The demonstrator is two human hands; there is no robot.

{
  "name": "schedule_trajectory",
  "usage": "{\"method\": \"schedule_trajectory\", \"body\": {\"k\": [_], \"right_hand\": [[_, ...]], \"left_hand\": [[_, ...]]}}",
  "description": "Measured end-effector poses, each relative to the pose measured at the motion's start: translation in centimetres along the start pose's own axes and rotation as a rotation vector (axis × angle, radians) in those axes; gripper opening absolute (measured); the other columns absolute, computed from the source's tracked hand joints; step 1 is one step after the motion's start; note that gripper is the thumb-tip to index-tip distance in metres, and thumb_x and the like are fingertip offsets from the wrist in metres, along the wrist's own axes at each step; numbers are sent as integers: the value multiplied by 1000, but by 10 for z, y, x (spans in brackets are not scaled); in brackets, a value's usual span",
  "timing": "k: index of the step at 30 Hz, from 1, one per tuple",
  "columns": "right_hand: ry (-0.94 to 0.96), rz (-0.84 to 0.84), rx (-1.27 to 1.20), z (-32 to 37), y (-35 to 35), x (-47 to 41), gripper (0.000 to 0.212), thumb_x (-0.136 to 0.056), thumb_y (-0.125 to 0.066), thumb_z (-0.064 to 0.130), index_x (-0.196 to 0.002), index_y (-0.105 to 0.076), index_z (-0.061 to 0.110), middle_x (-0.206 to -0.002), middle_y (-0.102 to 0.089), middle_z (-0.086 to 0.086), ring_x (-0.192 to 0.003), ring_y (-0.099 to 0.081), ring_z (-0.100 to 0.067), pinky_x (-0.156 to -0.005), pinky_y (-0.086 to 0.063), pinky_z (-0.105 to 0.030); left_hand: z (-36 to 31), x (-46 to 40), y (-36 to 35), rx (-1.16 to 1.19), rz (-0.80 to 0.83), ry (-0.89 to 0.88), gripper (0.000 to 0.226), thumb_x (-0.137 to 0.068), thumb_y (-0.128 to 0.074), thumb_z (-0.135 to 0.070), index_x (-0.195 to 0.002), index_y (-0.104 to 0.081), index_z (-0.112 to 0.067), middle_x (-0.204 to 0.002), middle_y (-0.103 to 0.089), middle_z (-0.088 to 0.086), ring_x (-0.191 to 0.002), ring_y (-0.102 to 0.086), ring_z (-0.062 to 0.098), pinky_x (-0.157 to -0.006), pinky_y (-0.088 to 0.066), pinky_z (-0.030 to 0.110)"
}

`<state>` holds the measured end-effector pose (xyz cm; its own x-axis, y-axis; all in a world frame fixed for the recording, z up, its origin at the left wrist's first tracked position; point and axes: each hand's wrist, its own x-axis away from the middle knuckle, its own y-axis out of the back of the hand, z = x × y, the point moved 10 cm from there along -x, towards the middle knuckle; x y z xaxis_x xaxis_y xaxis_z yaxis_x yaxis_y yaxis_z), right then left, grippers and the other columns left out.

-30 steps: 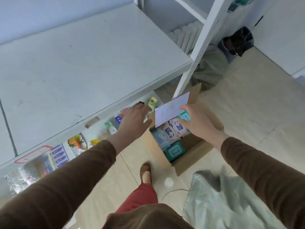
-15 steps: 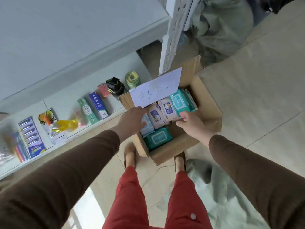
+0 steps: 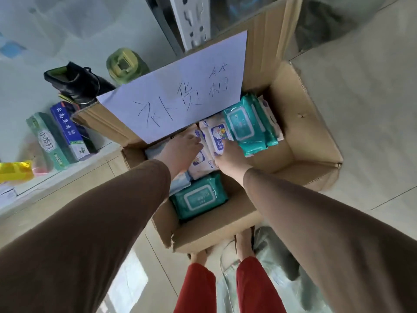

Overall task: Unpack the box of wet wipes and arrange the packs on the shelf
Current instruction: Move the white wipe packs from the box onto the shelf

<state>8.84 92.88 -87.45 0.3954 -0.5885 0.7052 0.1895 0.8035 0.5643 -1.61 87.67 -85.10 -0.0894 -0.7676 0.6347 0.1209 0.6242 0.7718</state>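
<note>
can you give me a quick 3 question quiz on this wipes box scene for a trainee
1. True or false: both hands are inside the cardboard box.
2. The right hand rests on which pack? A) white baby wipes pack B) lone teal pack nearest the person C) toothpaste box
3. What lies over the box's far flap?

Key
1. True; the left hand is in too.
2. A, the white baby wipes pack.
3. A white paper sheet with handwritten characters.
</note>
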Motion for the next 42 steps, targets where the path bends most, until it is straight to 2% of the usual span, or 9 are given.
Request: {"method": "schedule_trajectory", "body": {"k": [8, 11, 14, 20, 24, 27, 30, 35, 42], "right_hand": [[-145, -353, -62, -16, -16, -20, 79, -89, -62, 20, -154, -20, 3, -155, -31, -15, -139, -35, -31, -114, -28, -37], [-207, -430, -23, -19, -16, -23, 84, -86, -68, 31, -153, -24, 6, -151, -37, -13, -134, -40, -30, -108, -36, -40], [-267, -469, -36, -22, -15, -27, 87, -82, -71, 46, -149, -28, 12, -146, -44, -11, -131, -43, -30, -101, -40, -46], [-216, -490, -110, -39, -13, -25, 67, -94, -43, 61, -147, -34, 21, -139, -54, -12, -120, -45, -35, -100, -38, -44], [-273, -388, 40, -40, -10, -25, 86, -81, -69, 58, -144, -35, 11, -136, -50, -17, -124, -44, -34, -102, -37, -42], [-355, -270, 61, -43, -2, -33, 88, -67, -78, 64, -130, -49, 9, -134, -55, -14, -124, -46, -32, -98, -41, -43], [-349, -183, 46, -46, -1, -33, 75, -73, -79, 50, -131, -49, 13, -135, -54, -13, -124, -47, -34, -96, -44, -42], [-132, -115, 188, -29, 15, -13, 19, -90, -66, 16, -108, -62, 11, -112, -68, -11, -104, -65, -31, -77, -48, -31], [-6, -44, -119, 8, 50, 72, 20, -90, -65, 12, -79, -49, 17, -76, -54, 3, -71, -49, -16, -60, -34, -29]], "left_hand": [[0, -50, -33, -86, -103, -55, 63, -77, -72, -18, -136, -50, -14, -138, -53, 4, -133, -46, 25, -105, -41, 40], [1, -51, -34, -88, -152, -97, 68, -66, -81, -20, -129, -57, -11, -133, -58, 7, -131, -49, 27, -98, -44, 40], [-4, -55, -31, -228, -114, -94, 62, -74, -74, -23, -131, -52, -14, -133, -54, 5, -126, -47, 28, -96, -40, 38], [3, -52, -21, -312, -135, -55, 68, -69, -79, -37, -126, -51, -12, -125, -59, 4, -114, -50, 27, -99, -37, 37], [-9, -46, -25, -421, -101, -120, 31, -82, -63, -22, -113, -68, -17, -118, -60, 0, -118, -47, 28, -103, -37, 39], [-14, -37, -20, -395, -110, -153, 27, -82, -58, -11, -104, -72, -19, -114, -63, -1, -117, -51, 29, -109, -33, 45], [-14, -22, -16, -370, -40, -128, 26, -84, -60, -11, -103, -69, -26, -110, -67, -6, -121, -52, 27, -114, -25, 49], [-26, 27, 16, -220, -115, -79, 33, -86, -63, -9, -114, -63, -27, -117, -65, -5, -126, -47, 25, -112, -27, 46], [-6, 128, 58, -29, -93, 145, 32, -86, -63, -23, -117, -58, -28, -112, -64, -4, -113, -52, 22, -94, -40, 38]]}}
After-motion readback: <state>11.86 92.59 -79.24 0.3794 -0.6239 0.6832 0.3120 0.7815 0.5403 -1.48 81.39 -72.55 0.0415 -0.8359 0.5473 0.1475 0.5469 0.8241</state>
